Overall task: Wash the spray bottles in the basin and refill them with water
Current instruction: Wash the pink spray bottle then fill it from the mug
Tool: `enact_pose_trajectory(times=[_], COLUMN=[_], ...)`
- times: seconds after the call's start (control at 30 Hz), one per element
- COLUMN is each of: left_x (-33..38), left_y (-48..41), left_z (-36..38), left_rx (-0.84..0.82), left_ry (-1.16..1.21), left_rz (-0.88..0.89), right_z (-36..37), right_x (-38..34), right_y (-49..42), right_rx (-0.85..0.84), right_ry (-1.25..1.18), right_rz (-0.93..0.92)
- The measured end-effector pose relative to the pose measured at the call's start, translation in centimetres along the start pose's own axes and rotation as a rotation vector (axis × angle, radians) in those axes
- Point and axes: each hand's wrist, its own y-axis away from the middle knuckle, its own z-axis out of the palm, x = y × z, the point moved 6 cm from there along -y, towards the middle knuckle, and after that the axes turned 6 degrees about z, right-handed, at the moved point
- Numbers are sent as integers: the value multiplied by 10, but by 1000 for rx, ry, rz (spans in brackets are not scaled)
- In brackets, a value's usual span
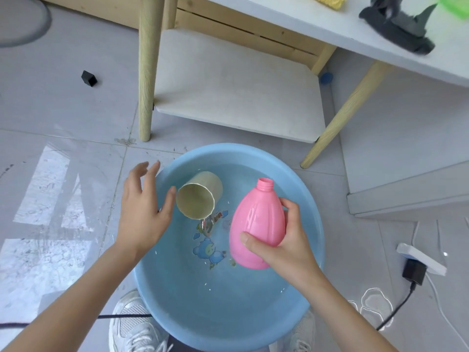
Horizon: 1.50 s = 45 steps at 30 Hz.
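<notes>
A blue basin point(253, 323) with water stands on the floor between my feet. My right hand point(281, 240) grips a pink spray bottle point(257, 222) without its cap, held over the basin with the open neck pointing away from me. A beige cup point(200, 198) lies tipped on its side in the basin, its mouth toward me, with water running out of it. My left hand point(144, 207) hovers over the basin's left rim with fingers spread, its thumb close to the cup's rim; I cannot tell if they touch.
A wooden table with a low shelf point(236, 97) stands just beyond the basin. On the tabletop lie a black spray head point(398, 24), a yellow sponge point(328, 0) and something green point(454, 6). A power strip point(422, 259) and cables lie at the right. A small black block point(89, 78) sits far left.
</notes>
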Motion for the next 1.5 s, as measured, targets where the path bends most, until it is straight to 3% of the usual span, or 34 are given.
enact_pose_trajectory(times=[0.07,0.13,0.27,0.4,0.6,0.73,0.9,1.0,1.13,1.5], left_x=[20,41,73,88,90,80,55,33,13,-10], left_y=[2,5,13,18,-4,-9,0,7,9,26], left_z=[-3,-2,0,-6,-12,-22,-31,-39,-47,-54], left_rx=[-67,-236,-562,-739,-416,-310,-237,-166,-129,-142], left_ry=[39,144,481,649,656,608,518,498,454,379], left_rz=[104,168,96,82,-4,-26,-75,-170,-204,-258], right_z=[3,5,9,10,23,34,46,55,92,154], right_x=[-10,-23,-49,-69,-98,-102,-69,-15,39,60], right_y=[4,7,7,2,-5,-10,-24,-42,-49,-77], right_rx=[-4,-14,-28,-22,-30,-128,-147,-92,-282,-220], right_ry=[-26,-37,-51,-70,-75,-89,-111,115,368,244], right_rz=[-42,-86,-161,-189,-191,-218,-235,-29,149,191])
